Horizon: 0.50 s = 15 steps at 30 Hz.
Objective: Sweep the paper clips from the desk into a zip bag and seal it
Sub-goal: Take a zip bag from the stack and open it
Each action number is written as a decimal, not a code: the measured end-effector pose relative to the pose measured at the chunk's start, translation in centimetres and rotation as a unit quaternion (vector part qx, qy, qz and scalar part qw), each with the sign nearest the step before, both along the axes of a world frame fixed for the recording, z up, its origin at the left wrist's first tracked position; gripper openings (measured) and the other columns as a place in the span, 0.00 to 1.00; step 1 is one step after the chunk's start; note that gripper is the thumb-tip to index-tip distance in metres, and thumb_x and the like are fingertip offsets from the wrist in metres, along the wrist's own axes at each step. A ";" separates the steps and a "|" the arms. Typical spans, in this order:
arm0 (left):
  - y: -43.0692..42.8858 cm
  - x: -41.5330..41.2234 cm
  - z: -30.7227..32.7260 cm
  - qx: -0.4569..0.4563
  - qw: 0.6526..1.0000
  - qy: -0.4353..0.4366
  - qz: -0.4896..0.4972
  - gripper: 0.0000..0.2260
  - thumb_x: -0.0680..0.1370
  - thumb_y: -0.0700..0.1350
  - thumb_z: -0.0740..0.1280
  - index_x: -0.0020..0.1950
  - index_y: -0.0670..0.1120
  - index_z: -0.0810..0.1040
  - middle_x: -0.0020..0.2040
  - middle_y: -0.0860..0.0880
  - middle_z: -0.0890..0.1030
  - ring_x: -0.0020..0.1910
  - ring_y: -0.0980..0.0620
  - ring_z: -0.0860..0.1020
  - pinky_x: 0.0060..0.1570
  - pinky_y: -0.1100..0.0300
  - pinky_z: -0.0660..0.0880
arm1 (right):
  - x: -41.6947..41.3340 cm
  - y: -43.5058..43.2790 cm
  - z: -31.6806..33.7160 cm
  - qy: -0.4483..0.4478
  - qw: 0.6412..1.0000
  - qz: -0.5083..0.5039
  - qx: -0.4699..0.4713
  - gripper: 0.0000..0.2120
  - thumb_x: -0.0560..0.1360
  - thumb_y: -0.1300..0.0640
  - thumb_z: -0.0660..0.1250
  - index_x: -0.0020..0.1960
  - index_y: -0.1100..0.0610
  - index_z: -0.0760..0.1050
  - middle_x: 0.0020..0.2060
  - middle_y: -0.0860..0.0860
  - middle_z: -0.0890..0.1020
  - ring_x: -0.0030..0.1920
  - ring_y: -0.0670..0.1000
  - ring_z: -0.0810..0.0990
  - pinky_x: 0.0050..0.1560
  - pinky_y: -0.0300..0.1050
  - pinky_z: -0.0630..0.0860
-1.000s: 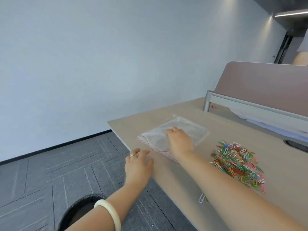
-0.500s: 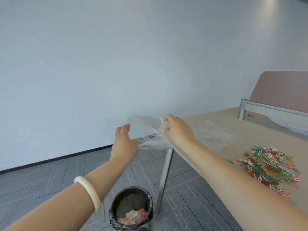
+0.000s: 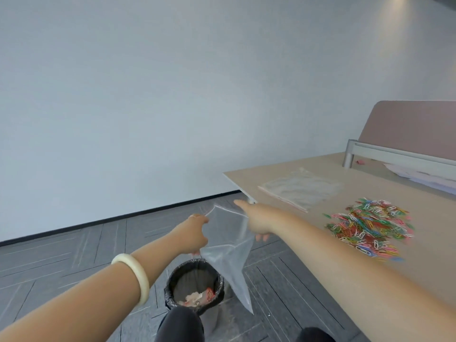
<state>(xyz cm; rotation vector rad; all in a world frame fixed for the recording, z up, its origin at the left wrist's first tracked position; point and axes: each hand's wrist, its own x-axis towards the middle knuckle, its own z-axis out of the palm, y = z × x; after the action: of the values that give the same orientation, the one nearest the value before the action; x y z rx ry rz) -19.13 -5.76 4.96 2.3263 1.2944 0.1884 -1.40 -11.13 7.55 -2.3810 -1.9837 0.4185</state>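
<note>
A person holds a clear, thin plastic zip bag (image 3: pixel 229 253) in the air off the near-left corner of the pale wooden table (image 3: pixel 370 191), above a black round waste bin (image 3: pixel 195 285) on the floor. The left hand (image 3: pixel 193 234) has its fingers closed, pinching one side of the bag's mouth. The right hand (image 3: pixel 256 219) grips the opposite side, though how tightly its fingers close is partly hidden by the bag. The step in hand appears to be pulling the mouth open. To do it well, each hand should keep hold of only one layer and draw apart gently, then bring the open mouth level with the table edge so nothing falls into the bin. The bag hangs limp and empty, tapering to a corner below. The heap of small multicoloured paper clips (image 3: pixel 367 228) lies on the table, right of the bag and well apart from it. Another flat, clear bag (image 3: pixel 299 191) lies on the table beyond the heap.
</note>
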 end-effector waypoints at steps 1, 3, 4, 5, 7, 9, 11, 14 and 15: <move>0.2 0.5 -0.4 -0.019 1.000 -0.006 -0.008 0.28 0.76 0.35 0.58 0.76 0.45 0.58 0.78 0.47 0.52 0.29 0.55 0.76 0.30 0.67 0.73 | 0.9 -0.5 -0.6 0.009 1.000 0.026 0.014 0.42 0.72 0.72 0.54 0.73 0.40 0.40 0.72 0.58 0.60 0.30 0.51 0.75 0.37 0.49 0.78; 0.4 1.5 -0.9 -0.053 0.998 -0.025 -0.019 0.27 0.76 0.35 0.58 0.76 0.45 0.58 0.78 0.48 0.53 0.29 0.56 0.76 0.28 0.68 0.72 | 2.4 -1.4 -1.7 0.028 0.996 0.081 0.037 0.44 0.73 0.70 0.59 0.72 0.36 0.41 0.74 0.51 0.54 0.34 0.51 0.74 0.36 0.47 0.75; 0.5 2.0 -1.1 -0.065 0.997 -0.031 -0.024 0.27 0.76 0.35 0.58 0.76 0.45 0.59 0.78 0.49 0.54 0.29 0.56 0.76 0.27 0.69 0.72 | 3.2 -1.7 -2.1 0.042 0.993 0.100 0.049 0.42 0.73 0.67 0.61 0.72 0.36 0.43 0.73 0.50 0.54 0.38 0.50 0.75 0.39 0.47 0.75; 0.5 2.5 -1.4 -0.076 0.996 -0.033 -0.030 0.27 0.76 0.35 0.58 0.76 0.45 0.59 0.77 0.48 0.56 0.29 0.56 0.75 0.27 0.69 0.71 | 4.1 -2.1 -2.4 0.060 0.991 0.107 0.061 0.39 0.74 0.63 0.63 0.72 0.37 0.46 0.73 0.49 0.55 0.45 0.50 0.77 0.46 0.47 0.77; 0.2 4.0 -2.2 -0.101 0.993 -0.033 -0.043 0.28 0.76 0.34 0.57 0.76 0.45 0.59 0.67 0.44 0.71 0.26 0.57 0.75 0.27 0.68 0.71 | 6.5 -3.0 -2.6 0.095 0.988 0.092 0.079 0.35 0.74 0.55 0.66 0.72 0.38 0.50 0.74 0.48 0.55 0.65 0.51 0.70 0.64 0.50 0.71; -0.6 5.8 -3.4 -0.130 0.990 -0.023 -0.045 0.28 0.76 0.34 0.57 0.76 0.45 0.58 0.50 0.45 0.78 0.20 0.60 0.74 0.22 0.70 0.68 | 9.7 -4.1 -2.4 0.108 0.987 0.062 0.102 0.34 0.73 0.49 0.67 0.73 0.42 0.52 0.75 0.47 0.56 0.73 0.49 0.58 0.72 0.50 0.59; -1.0 8.1 -4.9 -0.137 0.989 -0.003 -0.046 0.27 0.76 0.35 0.57 0.75 0.44 0.58 0.49 0.44 0.78 0.21 0.59 0.74 0.22 0.70 0.69 | 13.1 -5.5 -2.4 0.114 0.985 0.027 0.124 0.38 0.69 0.45 0.70 0.73 0.44 0.54 0.74 0.46 0.58 0.74 0.48 0.56 0.73 0.48 0.55; -1.4 11.5 -6.6 -0.148 0.986 0.042 -0.059 0.18 0.76 0.35 0.58 0.66 0.42 0.67 0.65 0.39 0.74 0.33 0.51 0.81 0.31 0.62 0.76 | 17.7 -8.0 -3.1 0.136 0.985 -0.020 0.104 0.45 0.64 0.43 0.74 0.73 0.44 0.53 0.74 0.44 0.58 0.73 0.46 0.56 0.71 0.43 0.55; -1.8 12.6 -6.9 -0.150 0.985 0.055 -0.067 0.12 0.75 0.35 0.58 0.57 0.44 0.67 0.69 0.40 0.71 0.36 0.48 0.81 0.34 0.59 0.77 | 19.0 -8.9 -3.4 0.138 0.986 -0.030 0.083 0.47 0.64 0.42 0.74 0.74 0.44 0.51 0.75 0.44 0.56 0.74 0.46 0.55 0.72 0.43 0.54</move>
<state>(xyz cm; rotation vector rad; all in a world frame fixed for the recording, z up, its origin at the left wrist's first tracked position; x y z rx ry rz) -6.56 -7.53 -1.91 2.1770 1.1240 -0.1700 17.63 -19.99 4.16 -2.1430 -1.7495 0.5260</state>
